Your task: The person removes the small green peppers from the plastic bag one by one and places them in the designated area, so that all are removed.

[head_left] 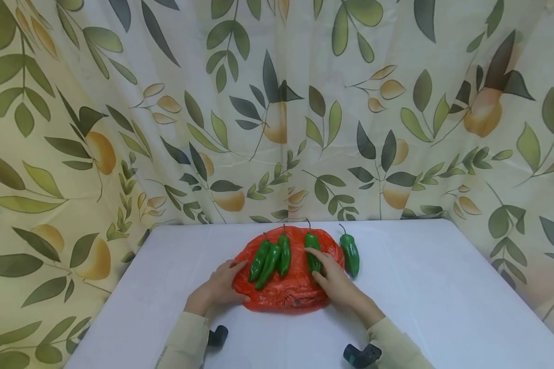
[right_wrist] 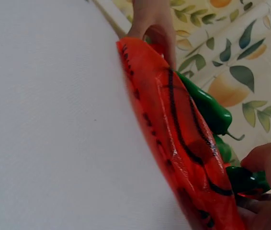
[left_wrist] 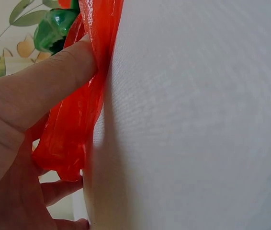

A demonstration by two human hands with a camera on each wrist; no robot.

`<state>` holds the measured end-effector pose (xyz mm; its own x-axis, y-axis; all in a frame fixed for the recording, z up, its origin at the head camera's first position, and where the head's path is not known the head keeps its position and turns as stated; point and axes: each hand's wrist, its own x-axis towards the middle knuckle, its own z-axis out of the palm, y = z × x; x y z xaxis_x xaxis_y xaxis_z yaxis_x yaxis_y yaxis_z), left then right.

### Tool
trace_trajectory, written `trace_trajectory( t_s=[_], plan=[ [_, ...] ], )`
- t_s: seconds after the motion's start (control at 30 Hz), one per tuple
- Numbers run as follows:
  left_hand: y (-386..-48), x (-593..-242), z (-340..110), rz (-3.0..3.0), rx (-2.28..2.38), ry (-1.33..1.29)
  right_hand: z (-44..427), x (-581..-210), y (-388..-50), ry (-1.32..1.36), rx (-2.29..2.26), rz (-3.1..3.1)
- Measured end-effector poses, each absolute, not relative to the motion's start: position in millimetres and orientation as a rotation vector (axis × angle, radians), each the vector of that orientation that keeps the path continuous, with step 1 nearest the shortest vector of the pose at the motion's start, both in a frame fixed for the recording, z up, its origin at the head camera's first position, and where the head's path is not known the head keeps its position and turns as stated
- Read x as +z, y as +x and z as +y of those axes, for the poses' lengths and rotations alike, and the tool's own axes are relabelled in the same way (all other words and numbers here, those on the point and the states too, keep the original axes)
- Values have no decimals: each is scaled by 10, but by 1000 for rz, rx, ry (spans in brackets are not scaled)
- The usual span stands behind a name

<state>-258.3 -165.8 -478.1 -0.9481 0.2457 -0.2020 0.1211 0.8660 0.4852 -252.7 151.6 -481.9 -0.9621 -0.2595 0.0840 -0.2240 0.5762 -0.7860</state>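
A red plastic bag (head_left: 288, 294) with black markings lies spread on the white table. Its left edge is between the thumb and fingers of my left hand (head_left: 218, 287); the left wrist view has the thumb (left_wrist: 63, 72) against the red plastic (left_wrist: 68, 129). Three green peppers (head_left: 270, 264) lie together on the bag's left half. On the right half, my right hand (head_left: 339, 284) grips another green pepper (head_left: 311, 241), partly hidden by the fingers. That pepper (right_wrist: 243, 179) shows between thumb and fingers in the right wrist view.
One more green pepper (head_left: 350, 253) lies just right of the bag. White table surface (head_left: 443, 297) extends on both sides. A curtain (head_left: 286, 128) printed with leaves and fruit hangs behind the table. Black devices (head_left: 362, 355) sit at both wrists.
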Motion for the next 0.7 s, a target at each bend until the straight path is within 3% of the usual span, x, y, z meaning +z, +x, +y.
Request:
trace_trajectory(
  t_s=[0.5,0.7],
  plan=[
    [-2582,-4758,-1647,2800,691,285,1686,-4531,-2527,-570,-1368,2842],
    [-2580,-4771,-1645,2787,695,281,1789,-4462,-2500,-514,-1405,2840]
  ],
)
